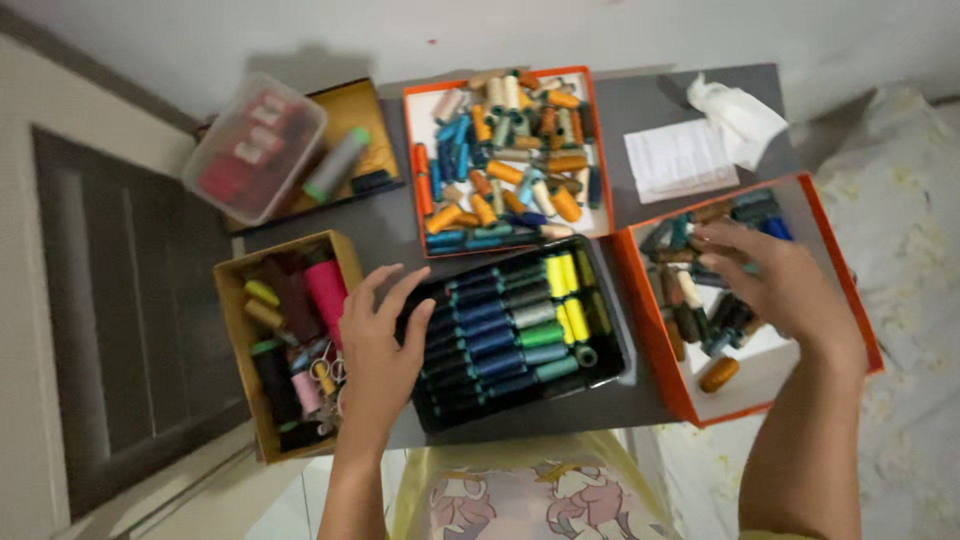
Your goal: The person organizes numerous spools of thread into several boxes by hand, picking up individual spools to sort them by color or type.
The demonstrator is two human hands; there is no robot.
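Fingers (400, 290) of my left hand (375, 350) are spreading apart and resting on the left rim of the shallow black plastic tray (612, 345), clamping on nothing. Its thread spools (500, 335) are lying in neat rows, blues and greens with a few yellows, their long axes running left to right, just to the right of those fingertips.

My right hand (780, 285) is hovering over the orange cardboard box (650, 330) to the right of the tray, fingers loosely apart and curling down toward the jumbled dark spools (700, 315) inside it. I cannot tell whether any fingertip is already touching one. These spools are lying every which way, directly below and a little left of my fingers, so this hand is the nearer one to them.

Room is tight: the orange box's left wall is standing just beside the tray's right edge. Behind the tray a second orange box (590, 140) of mixed orange and blue spools is sitting close. To my left a brown cardboard box (235, 300) of larger cones and scissors is nearly touching my left wrist. Only the tabletop near the folded white paper (675, 160) is lying open
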